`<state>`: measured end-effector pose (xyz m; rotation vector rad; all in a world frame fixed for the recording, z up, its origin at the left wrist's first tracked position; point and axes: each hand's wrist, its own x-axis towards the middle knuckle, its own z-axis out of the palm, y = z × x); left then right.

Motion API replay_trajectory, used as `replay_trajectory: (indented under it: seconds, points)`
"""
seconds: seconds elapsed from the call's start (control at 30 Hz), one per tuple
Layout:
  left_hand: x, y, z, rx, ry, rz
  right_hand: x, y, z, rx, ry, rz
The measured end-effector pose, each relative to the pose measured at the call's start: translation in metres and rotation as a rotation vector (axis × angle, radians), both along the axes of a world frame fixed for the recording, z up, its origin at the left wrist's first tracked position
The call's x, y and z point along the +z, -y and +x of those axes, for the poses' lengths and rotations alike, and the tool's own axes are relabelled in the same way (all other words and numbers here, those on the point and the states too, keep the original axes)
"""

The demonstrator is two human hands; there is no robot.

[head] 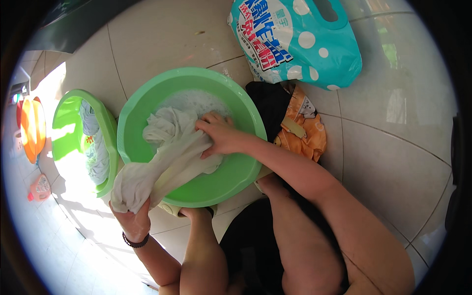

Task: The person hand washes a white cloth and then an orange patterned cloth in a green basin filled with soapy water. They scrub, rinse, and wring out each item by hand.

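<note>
A large green plastic basin [195,191] stands on the floor in front of me, with sudsy water and a wet white cloth [171,127] in it. Part of the cloth hangs over the near left rim, where my left hand [134,217], below a dark beaded bracelet, grips its bunched end; the fingers are largely hidden under the fabric. My right hand [219,134] lies on the cloth inside the basin, fingers spread and curved over it, some tips hidden near the suds. Whether these fingers pinch the fabric cannot be told.
Left of the basin is a smaller green tub [110,147] holding light blue cloth. A teal detergent bag [332,48] lies at the upper right, above black fabric [267,107] and an orange patterned cloth [311,136]. A pink bottle [40,188] and an orange object [33,129] are far left.
</note>
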<state>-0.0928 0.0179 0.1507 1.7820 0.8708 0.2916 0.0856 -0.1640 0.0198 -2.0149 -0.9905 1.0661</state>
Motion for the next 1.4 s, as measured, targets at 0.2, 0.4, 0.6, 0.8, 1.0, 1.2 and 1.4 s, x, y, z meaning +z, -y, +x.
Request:
replay_trajectory:
  seconds: [0.2, 0.4, 0.6, 0.8, 1.0, 1.2, 1.4]
  points:
    - [-0.001, -0.027, -0.065, 0.272, 0.506, -0.24, -0.005, 0.0, 0.002, -0.132, -0.483, 0.272]
    - [0.001, -0.048, -0.078, 0.049, 0.381, -0.231, 0.036, 0.015, 0.027, -0.095, -0.36, 0.138]
    - [0.025, -0.023, -0.006, -0.174, -0.222, 0.199, 0.041, 0.025, 0.046, -0.234, 0.074, 0.38]
    - [0.028, -0.015, -0.011, -0.071, -0.102, -0.199, 0.129, -0.017, 0.036, -0.285, -0.085, 0.457]
    - [0.113, 0.001, 0.027, -0.148, 0.135, -0.249, 0.25, -0.055, 0.021, -0.113, 0.015, 0.542]
    - [0.212, 0.003, 0.047, -0.245, 0.317, -0.162, 0.351, -0.069, 0.002, -0.074, 0.226, 0.76]
    - [0.28, -0.055, 0.016, -0.219, 0.518, -0.063, 0.458, -0.07, -0.011, 0.209, 0.736, 0.905]
